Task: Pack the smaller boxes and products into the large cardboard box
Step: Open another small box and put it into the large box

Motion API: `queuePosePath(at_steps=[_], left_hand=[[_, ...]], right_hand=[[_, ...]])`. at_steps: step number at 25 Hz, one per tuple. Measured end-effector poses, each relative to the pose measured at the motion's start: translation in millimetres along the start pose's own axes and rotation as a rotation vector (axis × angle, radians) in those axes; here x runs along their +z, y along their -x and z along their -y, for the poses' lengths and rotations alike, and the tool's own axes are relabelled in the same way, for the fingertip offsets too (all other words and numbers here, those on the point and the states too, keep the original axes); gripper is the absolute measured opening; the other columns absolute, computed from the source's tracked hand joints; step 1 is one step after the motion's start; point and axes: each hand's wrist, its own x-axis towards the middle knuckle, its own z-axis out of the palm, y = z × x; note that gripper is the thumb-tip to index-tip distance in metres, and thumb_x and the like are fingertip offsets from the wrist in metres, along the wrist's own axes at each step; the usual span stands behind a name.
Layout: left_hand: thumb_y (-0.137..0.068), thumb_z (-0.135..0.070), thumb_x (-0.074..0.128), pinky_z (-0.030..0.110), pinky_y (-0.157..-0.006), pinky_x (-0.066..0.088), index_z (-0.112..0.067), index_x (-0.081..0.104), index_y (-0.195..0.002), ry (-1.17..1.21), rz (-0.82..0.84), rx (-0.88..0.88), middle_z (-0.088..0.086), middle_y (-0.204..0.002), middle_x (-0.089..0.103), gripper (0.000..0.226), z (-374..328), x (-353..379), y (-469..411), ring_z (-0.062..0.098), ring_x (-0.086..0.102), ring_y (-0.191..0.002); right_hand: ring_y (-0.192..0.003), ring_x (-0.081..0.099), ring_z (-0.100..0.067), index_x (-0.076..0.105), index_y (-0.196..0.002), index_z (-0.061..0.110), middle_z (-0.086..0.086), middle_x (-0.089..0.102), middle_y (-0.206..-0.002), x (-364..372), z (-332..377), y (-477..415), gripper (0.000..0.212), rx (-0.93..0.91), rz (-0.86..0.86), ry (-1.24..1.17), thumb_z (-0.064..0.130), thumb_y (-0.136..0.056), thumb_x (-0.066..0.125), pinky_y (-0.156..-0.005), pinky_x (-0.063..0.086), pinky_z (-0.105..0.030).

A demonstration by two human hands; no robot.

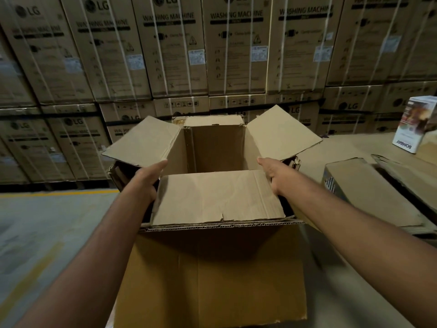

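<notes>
Corrugated brown board, creased and soft at the edges, makes up the large cardboard box [212, 275] directly in front of you. Its near flap is folded inward, its side flaps are splayed, and nothing shows inside. Your left hand [147, 179] and right hand [272, 176] bracket its side walls, probably to steady it for loading. Most fingers dip into shadow, so I cannot tell their grip. A glossy white product box [412, 124] stands well apart, to your right.

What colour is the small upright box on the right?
The small upright box is mostly white with a reddish-brown printed picture; head view.
</notes>
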Motion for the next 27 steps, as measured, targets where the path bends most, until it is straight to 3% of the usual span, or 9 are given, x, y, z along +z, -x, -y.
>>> queuePosePath(at_steps=[2, 5, 11, 13, 15, 18, 21, 24, 27], left_hand=[[-0.088, -0.051, 0.071, 0.044, -0.075, 0.057, -0.01, 0.053, -0.137, -0.108, -0.061, 0.038, 0.012, -0.127, 0.064, 0.066, -3.7, 7.8, 9.4, 0.032, 0.065, -0.106], [-0.101, -0.046, 0.055, 0.036, -0.091, 0.045, -0.004, 0.056, -0.135, -0.188, -0.247, 0.258, 0.012, -0.128, 0.062, 0.054, -10.4, 15.4, 28.9, 0.031, 0.059, -0.115], [-0.102, -0.043, 0.054, 0.029, -0.088, 0.042, -0.009, 0.069, -0.114, -0.079, -0.347, 0.602, 0.007, -0.11, 0.067, 0.039, -64.5, 16.6, 76.8, 0.024, 0.061, -0.107], [-0.102, -0.043, 0.053, 0.031, -0.091, 0.045, -0.014, 0.066, -0.102, -0.019, -0.348, 0.7, 0.007, -0.104, 0.066, 0.032, -90.8, 23.0, 96.7, 0.024, 0.063, -0.106], [-0.103, -0.045, 0.051, 0.028, -0.086, 0.042, -0.016, 0.06, -0.095, 0.024, -0.345, 0.745, 0.005, -0.1, 0.064, 0.032, -114.0, 33.4, 114.8, 0.019, 0.061, -0.098], [-0.105, -0.044, 0.049, 0.024, -0.069, 0.042, -0.017, 0.059, -0.091, 0.103, -0.292, 0.812, -0.002, -0.086, 0.061, 0.032, -144.1, 57.3, 135.8, 0.01, 0.057, -0.084], [-0.105, -0.04, 0.05, 0.014, -0.059, 0.042, -0.013, 0.063, -0.096, 0.15, -0.234, 0.891, -0.005, -0.082, 0.061, 0.032, -170.2, 88.5, 141.1, 0.003, 0.056, -0.077], [-0.106, -0.038, 0.048, 0.007, -0.05, 0.04, -0.011, 0.066, -0.099, 0.158, -0.161, 0.944, -0.007, -0.079, 0.058, 0.033, -187.1, 136.4, 143.5, -0.002, 0.051, -0.07], [-0.106, -0.039, 0.048, 0.014, -0.058, 0.042, -0.013, 0.063, -0.092, 0.183, -0.09, 0.935, -0.006, -0.081, 0.06, 0.033, -192.3, 200.2, 141.7, -0.001, 0.053, -0.071]], right_hand=[[-0.112, 0.061, -0.034, 0.05, -0.141, 0.003, -0.015, 0.059, -0.138, 3.5, 3.1, -2.6, 0.058, -0.054, -0.089, 0.07, 0.044, -0.101, 0.059, -0.099, 0.05, -0.051], [-0.13, 0.053, -0.035, 0.053, -0.139, -0.002, -0.016, 0.056, -0.144, 3.4, 8.4, 10.7, 0.05, -0.236, -0.226, 0.133, 0.033, -0.104, 0.058, -0.108, 0.042, -0.041], [-0.118, 0.058, -0.033, 0.059, -0.127, 0.004, -0.013, 0.063, -0.128, 1.0, 58.7, 36.0, 0.038, -0.54, -0.237, 0.122, 0.034, -0.104, 0.057, -0.098, 0.046, -0.036], [-0.107, 0.058, -0.026, 0.057, -0.119, 0.009, -0.006, 0.063, -0.11, 1.5, 89.5, 52.7, 0.029, -0.625, -0.209, 0.062, 0.035, -0.105, 0.056, -0.095, 0.047, -0.036], [-0.099, 0.057, -0.02, 0.057, -0.105, 0.012, 0.0, 0.059, -0.095, -0.6, 118.3, 65.8, 0.024, -0.696, -0.185, 0.006, 0.036, -0.105, 0.056, -0.097, 0.05, -0.038], [-0.095, 0.06, -0.018, 0.057, -0.094, 0.018, 0.003, 0.059, -0.092, -11.6, 160.0, 76.2, 0.025, -0.787, -0.16, -0.029, 0.041, -0.104, 0.057, -0.094, 0.051, -0.035], [-0.097, 0.059, -0.013, 0.058, -0.116, 0.021, 0.008, 0.058, -0.094, -33.5, 200.8, 79.8, 0.023, -0.878, -0.16, -0.08, 0.04, -0.104, 0.057, -0.089, 0.049, -0.03], [-0.107, 0.062, -0.015, 0.057, -0.129, 0.018, 0.004, 0.064, -0.112, -67.6, 236.0, 70.8, 0.035, -0.926, -0.188, -0.105, 0.042, -0.104, 0.057, -0.098, 0.053, -0.036], [-0.118, 0.061, -0.018, 0.055, -0.138, 0.014, 0.0, 0.064, -0.127, -114.8, 264.0, 43.6, 0.048, -0.95, -0.229, -0.113, 0.045, -0.102, 0.057, -0.104, 0.052, -0.04]])
